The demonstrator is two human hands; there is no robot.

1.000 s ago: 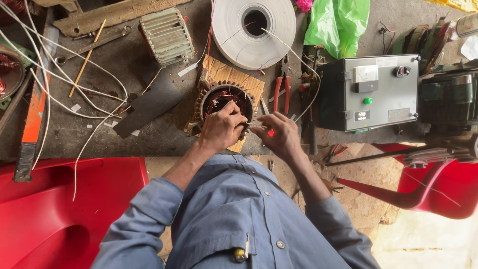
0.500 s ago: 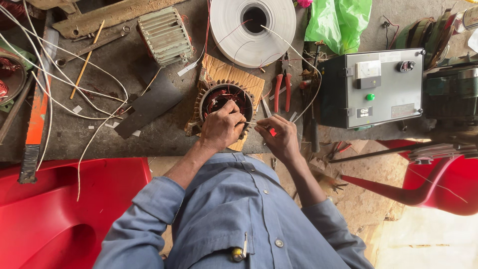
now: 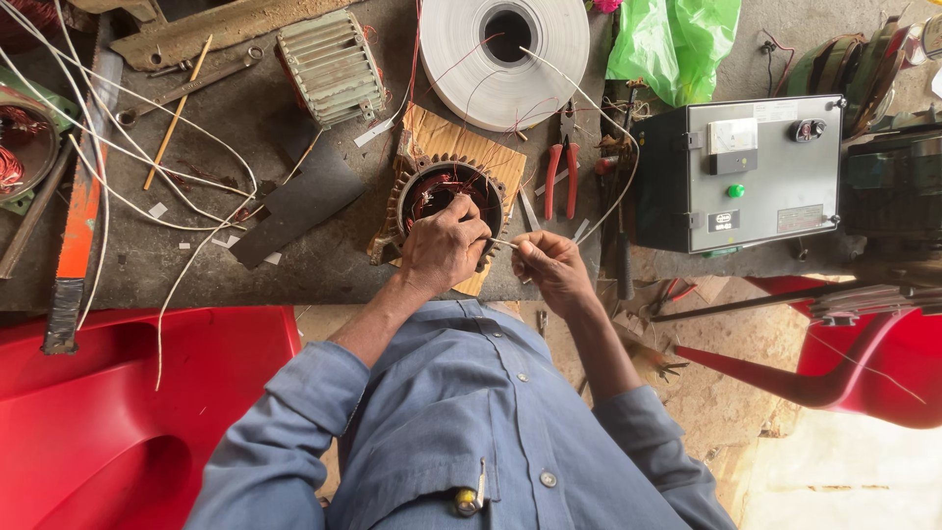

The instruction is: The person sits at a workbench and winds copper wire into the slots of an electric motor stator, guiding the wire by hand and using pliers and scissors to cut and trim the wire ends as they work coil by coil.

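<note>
A round motor stator (image 3: pixel 444 186) with reddish copper windings lies on a wooden board (image 3: pixel 446 134) on the dark workbench. My left hand (image 3: pixel 444 245) rests over the stator's near rim, fingers pinched on a thin white strip (image 3: pixel 502 243). My right hand (image 3: pixel 549 265) sits just right of it, pinching the other end of the same strip. The strip spans the small gap between both hands.
A large roll of white tape (image 3: pixel 505 49), red-handled pliers (image 3: pixel 559 172), a grey control box (image 3: pixel 751 172), a finned metal part (image 3: pixel 331 64), an orange-handled tool (image 3: pixel 77 226) and loose white wires (image 3: pixel 128 157) lie around. Red plastic chairs (image 3: pixel 108 412) stand below the bench.
My right hand has closed in toward the left hand and now pinches the strip; the left hand stays on the stator rim. The camera view has shifted slightly.
</note>
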